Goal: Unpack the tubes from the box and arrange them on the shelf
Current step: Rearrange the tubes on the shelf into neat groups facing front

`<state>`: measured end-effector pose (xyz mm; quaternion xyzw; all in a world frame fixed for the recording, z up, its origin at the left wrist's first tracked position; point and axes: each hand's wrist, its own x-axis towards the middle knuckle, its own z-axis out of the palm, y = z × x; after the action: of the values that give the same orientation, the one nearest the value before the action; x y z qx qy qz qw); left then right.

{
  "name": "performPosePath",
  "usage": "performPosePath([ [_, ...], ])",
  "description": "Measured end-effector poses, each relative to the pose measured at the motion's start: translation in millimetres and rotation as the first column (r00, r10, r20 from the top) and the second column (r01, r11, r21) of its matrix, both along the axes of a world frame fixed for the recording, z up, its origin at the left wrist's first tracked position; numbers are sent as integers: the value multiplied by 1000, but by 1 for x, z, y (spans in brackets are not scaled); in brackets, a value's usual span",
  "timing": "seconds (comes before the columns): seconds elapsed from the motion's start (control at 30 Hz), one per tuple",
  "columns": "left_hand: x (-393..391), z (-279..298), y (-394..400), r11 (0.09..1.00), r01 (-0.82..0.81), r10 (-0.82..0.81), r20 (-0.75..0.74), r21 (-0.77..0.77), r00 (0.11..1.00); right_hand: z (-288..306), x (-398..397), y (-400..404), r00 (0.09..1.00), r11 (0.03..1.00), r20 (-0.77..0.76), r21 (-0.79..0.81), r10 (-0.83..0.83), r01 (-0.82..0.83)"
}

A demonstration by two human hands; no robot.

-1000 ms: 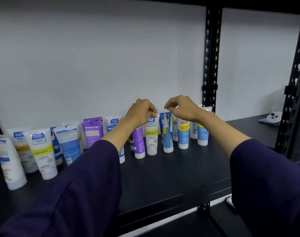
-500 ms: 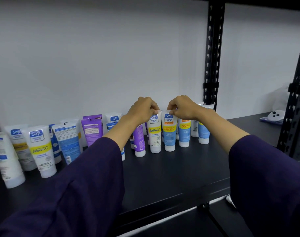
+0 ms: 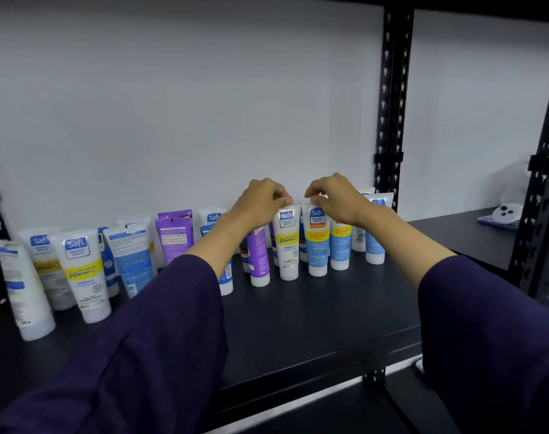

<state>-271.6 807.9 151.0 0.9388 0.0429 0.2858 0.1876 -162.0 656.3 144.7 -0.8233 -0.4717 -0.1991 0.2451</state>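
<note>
We are straightening the row at the back edge of the shelf (image 3: pixel 314 314). Our left hand (image 3: pixel 260 203) pinches the white Vitamin C tube (image 3: pixel 288 242); our right hand (image 3: pixel 337 198) pinches the blue Vitamin C tube (image 3: pixel 317 245) touching it. Next, probably: let go gently, leaving both upright.

One view only, head-mounted, looking forward and slightly down along both outstretched, dark purple sleeves. It faces the white back wall square-on, with the matte black metal shelf (image 3: pixel 314 311) filling the lower half and its front edge running close under the lens. The row of upright white, blue and purple plastic tubes (image 3: pixel 288 242) stands at arm's reach, mid-frame. Wide-angle bend shows in the perforated black steel upright (image 3: pixel 392 98) at right, leaning inward.
</note>
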Motion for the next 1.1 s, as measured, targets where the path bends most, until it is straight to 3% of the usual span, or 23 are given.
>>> performPosePath([
  [0.13, -24, 4, 12, 997, -32, 37, 73, -67, 997, 7, -25, 7, 991, 978, -46, 172, 126, -116],
  [0.23, -49, 5, 29, 996, -84, 87, 90, -32, 992, 6, -43, 20, 971, 955, -114, 235, 210, -179],
  [0.4, -86, 0, 53, 988, -151, 151, -4, 28, 988, -1, -68, 46, 963, 963, -102, 129, 248, -235],
  [0.57, -100, -2, 57, 977, -134, 153, -108, 169, 982, -9, -75, 67, 989, 988, 9, -34, 151, -151],
  [0.83, -96, -13, 57, 955, -156, 183, -85, 253, 979, -15, -88, 71, 996, 1000, 83, -22, -9, 11],
  [1.1, -97, -10, 62, 972, -115, 137, -98, 203, 986, -14, -96, 71, 995, 995, -4, 26, 101, -101],
])
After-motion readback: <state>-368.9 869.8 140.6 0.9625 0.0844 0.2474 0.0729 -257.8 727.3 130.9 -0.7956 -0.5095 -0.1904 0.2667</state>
